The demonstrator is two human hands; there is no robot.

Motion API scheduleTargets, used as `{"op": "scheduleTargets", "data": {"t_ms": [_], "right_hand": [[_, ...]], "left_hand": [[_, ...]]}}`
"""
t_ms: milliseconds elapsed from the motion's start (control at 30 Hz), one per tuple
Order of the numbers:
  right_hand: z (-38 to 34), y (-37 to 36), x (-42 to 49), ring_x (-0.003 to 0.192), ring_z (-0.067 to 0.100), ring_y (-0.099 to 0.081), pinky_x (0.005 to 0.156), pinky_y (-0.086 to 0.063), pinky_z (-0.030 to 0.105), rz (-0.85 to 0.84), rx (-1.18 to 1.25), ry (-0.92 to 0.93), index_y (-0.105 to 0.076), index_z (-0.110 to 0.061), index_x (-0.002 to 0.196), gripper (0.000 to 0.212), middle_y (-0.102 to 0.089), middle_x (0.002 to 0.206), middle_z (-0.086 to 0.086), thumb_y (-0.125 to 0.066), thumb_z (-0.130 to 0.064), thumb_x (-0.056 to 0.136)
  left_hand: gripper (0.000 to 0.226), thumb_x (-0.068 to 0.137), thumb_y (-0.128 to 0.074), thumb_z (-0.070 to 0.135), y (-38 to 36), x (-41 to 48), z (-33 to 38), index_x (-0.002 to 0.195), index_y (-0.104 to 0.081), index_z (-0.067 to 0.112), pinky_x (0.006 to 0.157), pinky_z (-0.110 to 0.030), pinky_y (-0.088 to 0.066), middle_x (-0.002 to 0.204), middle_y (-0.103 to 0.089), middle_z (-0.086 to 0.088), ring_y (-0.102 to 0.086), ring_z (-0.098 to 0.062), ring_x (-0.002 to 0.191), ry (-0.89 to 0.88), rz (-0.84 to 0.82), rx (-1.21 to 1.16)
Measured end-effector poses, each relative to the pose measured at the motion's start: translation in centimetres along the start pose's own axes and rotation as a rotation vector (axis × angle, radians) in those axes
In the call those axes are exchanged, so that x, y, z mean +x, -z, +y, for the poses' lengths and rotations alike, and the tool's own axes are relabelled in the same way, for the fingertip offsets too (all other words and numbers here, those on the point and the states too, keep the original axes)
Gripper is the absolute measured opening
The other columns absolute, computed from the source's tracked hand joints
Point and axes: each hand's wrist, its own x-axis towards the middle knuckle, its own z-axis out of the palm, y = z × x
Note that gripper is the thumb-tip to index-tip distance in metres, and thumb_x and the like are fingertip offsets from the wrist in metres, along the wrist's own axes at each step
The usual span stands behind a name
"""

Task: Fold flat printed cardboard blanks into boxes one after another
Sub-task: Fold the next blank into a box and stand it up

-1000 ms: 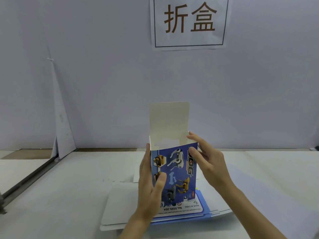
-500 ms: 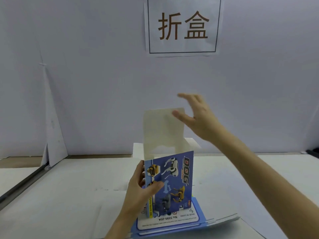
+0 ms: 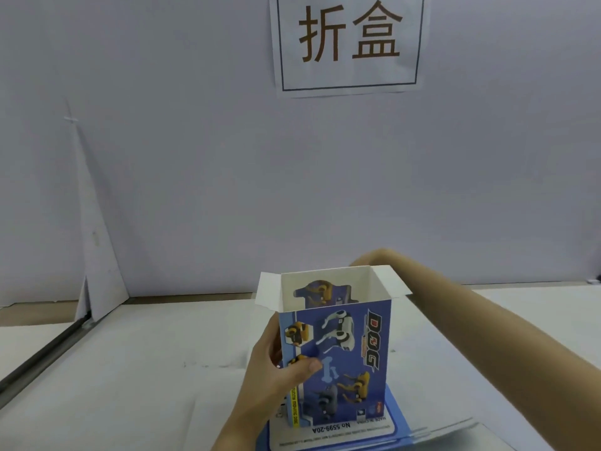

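The DOG box (image 3: 338,353) stands on the stack of flat blanks (image 3: 401,428), the left hand (image 3: 270,362) clamped on it, the right hand hidden behind, its fingers I cannot tell; closing the top flaps (image 3: 393,284) seems next.

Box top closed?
No: the box stands open at the top, inner walls showing, with the left hand gripping its left side.

Right hand hidden behind the upright box (image 3: 338,353), only the forearm (image 3: 471,320) showing; the stack of flat blanks (image 3: 400,431) runs off the bottom edge, its small print blurred
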Motion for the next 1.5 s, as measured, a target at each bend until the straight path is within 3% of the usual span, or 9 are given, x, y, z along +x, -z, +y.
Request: {"op": "scheduleTargets", "data": {"t_ms": [200, 333, 533, 633, 800, 900, 1167, 1267, 1500], "right_hand": [[-0.1, -0.6, -0.3, 0.077, 0.008, -0.061, 0.075, -0.048, 0.024, -0.025, 0.120, 0.148, -0.061, -0.021, 0.101, 0.013, -0.063, 0.090, -0.004, -0.048, -0.020, 0.100], [-1.6, 1.6, -3.4, 0.099, 0.018, -0.066, 0.082, -0.055, 0.029, 0.248, 0.313, 0.259, -0.060, -0.023, 0.113, 0.024, -0.067, 0.110, -0.001, -0.060, -0.036, 0.092], [-4.0, 1.9, -6.6, 0.100, 0.023, -0.057, 0.084, -0.044, 0.033, 0.760, -0.412, 0.345, -0.065, -0.013, 0.114, 0.034, -0.065, 0.112, 0.001, -0.059, -0.038, 0.092], [-3.6, 0.9, -7.0, 0.099, 0.030, -0.058, 0.088, -0.048, 0.044, 0.849, -0.439, 0.370, -0.064, -0.008, 0.113, 0.039, -0.066, 0.107, 0.009, -0.058, -0.040, 0.092], [-2.9, -0.3, -7.7, 0.082, 0.027, -0.063, 0.075, -0.042, 0.032, 1.198, -0.668, 0.615, -0.075, -0.012, 0.094, 0.022, -0.072, 0.088, 0.004, -0.062, -0.030, 0.092], [-2.8, -1.1, -6.9, 0.087, 0.023, -0.063, 0.082, -0.042, 0.031, 1.101, -0.774, 0.583, -0.075, -0.013, 0.095, 0.025, -0.073, 0.094, 0.001, -0.053, -0.025, 0.098], [-3.7, 0.6, -8.2, 0.067, 0.007, -0.061, 0.065, -0.048, 0.022, 0.845, 0.587, 0.573, -0.077, -0.014, 0.080, 0.025, -0.072, 0.077, -0.003, -0.071, -0.038, 0.082], [-3.6, 1.0, -8.8, 0.077, 0.015, -0.068, 0.071, -0.057, 0.028, 0.516, 0.544, 0.506, -0.070, -0.017, 0.092, 0.030, -0.072, 0.087, 0.000, -0.077, -0.037, 0.071], [-3.3, 0.8, -9.2, 0.070, 0.015, -0.068, 0.060, -0.056, 0.026, 0.311, 0.718, 0.524, -0.072, -0.011, 0.091, 0.054, -0.069, 0.083, 0.006, -0.064, -0.059, 0.067]], "left_hand": [[0.069, 0.058, -0.077, 0.036, 0.0, -0.3, 0.3, 0.121, -0.051, 0.023, 0.065, -0.008, -0.050, 0.103, -0.067, 0.027, -0.063, 0.005, 0.098, -0.013, 0.011, 0.003], [0.073, 0.059, -0.077, 0.039, -0.1, -0.4, 0.6, 0.126, -0.050, 0.026, 0.069, -0.009, -0.050, 0.108, -0.067, 0.023, -0.063, 0.002, 0.101, -0.015, -0.001, 0.003], [0.075, 0.054, -0.073, 0.050, -0.3, -0.6, 0.7, 0.122, -0.051, 0.029, 0.070, -0.012, -0.051, 0.106, -0.068, 0.023, -0.065, -0.001, 0.099, -0.015, 0.011, 0.001], [0.074, 0.054, -0.073, 0.051, -0.3, -0.5, 0.6, 0.121, -0.051, 0.028, 0.069, -0.012, -0.052, 0.105, -0.068, 0.022, -0.065, -0.001, 0.099, -0.019, 0.012, 0.003], [0.068, 0.058, -0.075, 0.045, -0.4, -0.7, 0.6, 0.120, -0.050, 0.030, 0.066, -0.010, -0.051, 0.102, -0.068, 0.028, -0.064, 0.003, 0.097, -0.014, 0.013, 0.032], [0.057, 0.062, -0.073, 0.034, -0.3, -0.7, 0.3, 0.114, -0.050, 0.033, 0.063, -0.007, -0.049, 0.099, -0.065, 0.034, -0.063, 0.009, 0.094, -0.013, 0.021, 0.055], [0.080, 0.054, -0.073, 0.053, -0.1, -0.4, 0.3, 0.126, -0.049, 0.031, 0.070, -0.006, -0.048, 0.107, -0.065, 0.029, -0.061, 0.005, 0.101, 0.011, -0.001, 0.021], [0.082, 0.055, -0.073, 0.053, -0.1, -0.4, 0.4, 0.129, -0.049, 0.030, 0.070, -0.008, -0.049, 0.109, -0.066, 0.027, -0.062, 0.004, 0.102, 0.005, -0.004, 0.014], [0.083, 0.056, -0.074, 0.052, -0.1, -0.5, 0.5, 0.131, -0.048, 0.028, 0.071, -0.011, -0.051, 0.111, -0.067, 0.022, -0.063, 0.000, 0.103, -0.001, -0.017, -0.008]]}}
